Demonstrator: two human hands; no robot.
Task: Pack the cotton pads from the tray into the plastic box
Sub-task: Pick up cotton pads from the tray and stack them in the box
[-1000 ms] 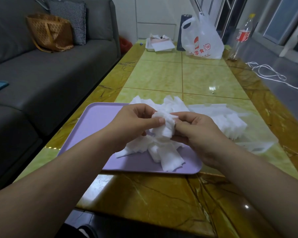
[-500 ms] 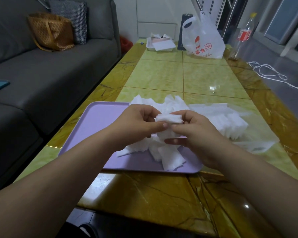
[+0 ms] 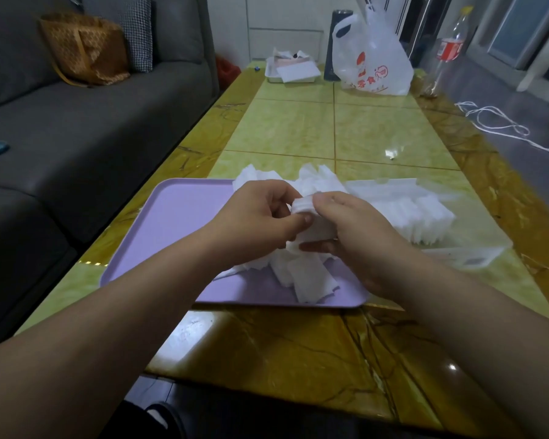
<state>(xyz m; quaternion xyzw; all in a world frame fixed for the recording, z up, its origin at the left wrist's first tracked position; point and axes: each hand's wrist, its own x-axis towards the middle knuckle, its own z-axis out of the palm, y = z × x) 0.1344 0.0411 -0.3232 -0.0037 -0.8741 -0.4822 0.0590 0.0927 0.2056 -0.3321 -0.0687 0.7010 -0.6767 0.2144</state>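
Here, both hands meet above the right half of the lilac tray [image 3: 171,223], which lies by the near edge of the green marble table [image 3: 298,131]. The left hand [image 3: 260,217] and the right hand [image 3: 358,236] together grip a small stack of cotton pads [image 3: 306,209]: the left thumb presses its near face with the other left fingers curled behind it, and the right fingers wrap over its top and right side. The stack is held clear of the tray floor. Below the hands, loose cotton pads [image 3: 301,277] lie in a jumbled heap towards the tray's near right corner, and more show past its far edge. Just beside the tray's right edge stands the clear plastic box [image 3: 393,186], already holding a row of packed pads [image 3: 425,217] on edge. At the table's far end are a white plastic bag [image 3: 373,64] with red print, a shallow white dish [image 3: 292,71] with paper in it, and a dark cylinder [image 3: 336,42] behind the bag; a clear bottle [image 3: 450,49] with a red label stands at the far right corner. Along the table's left side runs a grey sofa [image 3: 76,122] carrying a brown handbag [image 3: 83,49] and a checked cushion [image 3: 137,30]. A white cable [image 3: 495,122] lies on the floor to the right.
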